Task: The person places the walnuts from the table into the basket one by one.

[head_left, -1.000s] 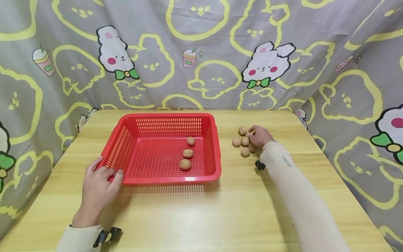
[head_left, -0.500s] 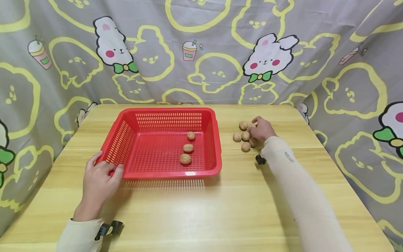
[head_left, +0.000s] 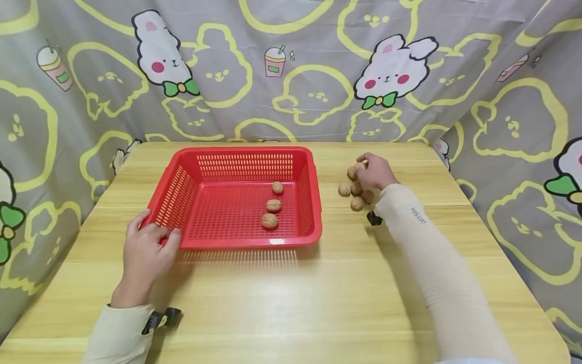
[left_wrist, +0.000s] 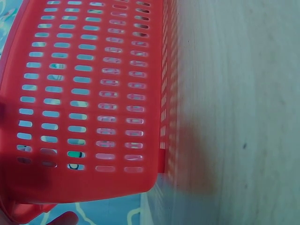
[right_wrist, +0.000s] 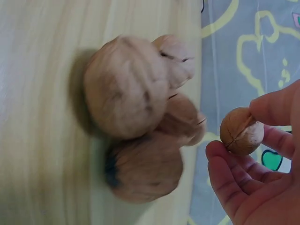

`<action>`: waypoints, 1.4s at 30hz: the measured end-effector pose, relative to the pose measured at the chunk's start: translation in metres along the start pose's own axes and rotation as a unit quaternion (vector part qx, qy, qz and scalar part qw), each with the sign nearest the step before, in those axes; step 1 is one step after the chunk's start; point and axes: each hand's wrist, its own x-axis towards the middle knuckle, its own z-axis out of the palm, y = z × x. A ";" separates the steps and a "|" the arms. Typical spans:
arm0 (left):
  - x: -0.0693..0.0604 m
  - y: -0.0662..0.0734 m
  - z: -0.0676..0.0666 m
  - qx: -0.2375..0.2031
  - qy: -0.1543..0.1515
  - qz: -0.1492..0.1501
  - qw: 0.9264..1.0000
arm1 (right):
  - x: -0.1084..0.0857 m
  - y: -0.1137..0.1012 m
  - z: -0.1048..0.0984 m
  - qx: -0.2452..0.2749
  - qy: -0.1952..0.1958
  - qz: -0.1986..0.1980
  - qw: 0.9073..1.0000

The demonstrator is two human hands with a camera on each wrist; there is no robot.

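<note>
In the head view a red slotted basket point(head_left: 236, 242) stands on the table with three walnuts point(head_left: 274, 205) toward its right side. My left hand point(head_left: 147, 253) grips the basket's front left corner; in the left wrist view the basket's slotted wall point(left_wrist: 89, 93) fills the left part, with a fingertip low at the edge. My right hand point(head_left: 376, 173) is over the walnut pile point(head_left: 357, 203) right of the basket. The right wrist view shows my right hand point(right_wrist: 262, 178) pinching a walnut point(right_wrist: 241, 131) between thumb and fingers, apart from the blurred pile point(right_wrist: 126, 89).
A light wooden table point(head_left: 273, 303) lies under everything. Patterned grey curtains point(head_left: 309, 50) hang behind it and along both sides. A black wrist strap piece point(head_left: 374, 218) shows below the right sleeve, close to the pile.
A walnut has come up in my right hand's fingers from the pile's far side. The whole head view has shifted, so table and basket appear higher. My left hand keeps its grip on the basket.
</note>
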 end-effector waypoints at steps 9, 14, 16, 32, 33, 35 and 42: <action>-0.016 0.002 -0.005 -0.002 -0.020 -0.015 1.000 | -0.008 -0.013 0.012 0.042 -0.031 -0.006 0.999; -0.013 0.002 -0.004 0.000 -0.028 -0.031 0.999 | -0.003 -0.026 0.009 0.000 0.022 -0.058 0.998; -0.010 0.002 -0.003 0.000 -0.023 -0.029 0.999 | 0.000 -0.032 0.005 0.001 0.028 -0.066 0.997; 0.001 0.003 -0.001 0.001 -0.004 -0.020 1.000 | 0.007 -0.082 -0.014 -0.022 0.046 -0.134 0.990; 0.002 0.003 -0.001 0.001 -0.004 -0.022 1.000 | 0.007 -0.085 -0.015 -0.022 0.049 -0.138 0.989; 0.003 0.004 0.000 0.000 -0.006 -0.026 1.000 | 0.006 -0.091 -0.015 -0.021 0.053 -0.146 0.988; 0.003 0.001 0.001 0.000 0.005 -0.009 1.000 | 0.008 -0.109 -0.012 -0.032 0.061 -0.176 0.982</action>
